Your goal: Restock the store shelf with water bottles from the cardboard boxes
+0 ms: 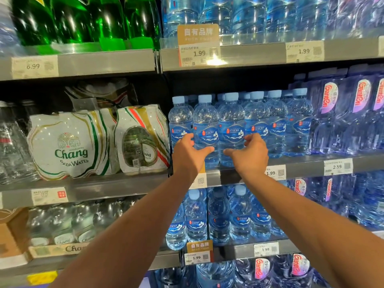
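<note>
Arms outstretched, left hand (pixel 190 154) gripping a water bottle (pixel 205 119), right hand (pixel 250 155) gripping another bottle (pixel 231 119)

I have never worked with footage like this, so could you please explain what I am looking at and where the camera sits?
There is no machine here. A single camera worn on a person's head looks forward and down along their bare arms. The left hand curls round one water bottle, and the right hand curls round the neighbouring bottle. Both bottles stand in the front row on the middle shelf. Soda water packs sit to the left.
</note>
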Tool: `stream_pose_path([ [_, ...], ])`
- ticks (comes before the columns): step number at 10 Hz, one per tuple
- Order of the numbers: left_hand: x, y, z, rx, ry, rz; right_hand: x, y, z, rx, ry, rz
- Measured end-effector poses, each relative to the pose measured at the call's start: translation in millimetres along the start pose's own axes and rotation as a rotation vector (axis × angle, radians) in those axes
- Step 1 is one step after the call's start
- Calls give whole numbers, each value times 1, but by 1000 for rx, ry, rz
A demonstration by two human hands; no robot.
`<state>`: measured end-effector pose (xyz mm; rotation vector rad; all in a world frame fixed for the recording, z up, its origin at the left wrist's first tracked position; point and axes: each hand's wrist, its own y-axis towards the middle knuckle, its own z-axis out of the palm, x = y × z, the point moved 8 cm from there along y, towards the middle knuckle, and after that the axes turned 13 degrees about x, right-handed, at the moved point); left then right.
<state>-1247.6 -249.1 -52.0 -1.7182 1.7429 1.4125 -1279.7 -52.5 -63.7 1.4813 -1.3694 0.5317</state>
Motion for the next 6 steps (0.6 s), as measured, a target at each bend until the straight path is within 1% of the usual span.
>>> stream_pose_path([
  [2,-4,-3,0,22,12,4,1,-1,-1,24,25,-15],
  [3,-7,-7,-2,26,-19,11,2,-3,-6,53,17,-59],
  [4,-10,-10,2,98,38,37,3,0,-18,111,-71,-117],
  [5,-22,-18,3,172,218,38,7,0,-30,256,-323,-150],
  [6,-32,-27,1,211,409,-21,15,1,-41,386,-577,-148],
])
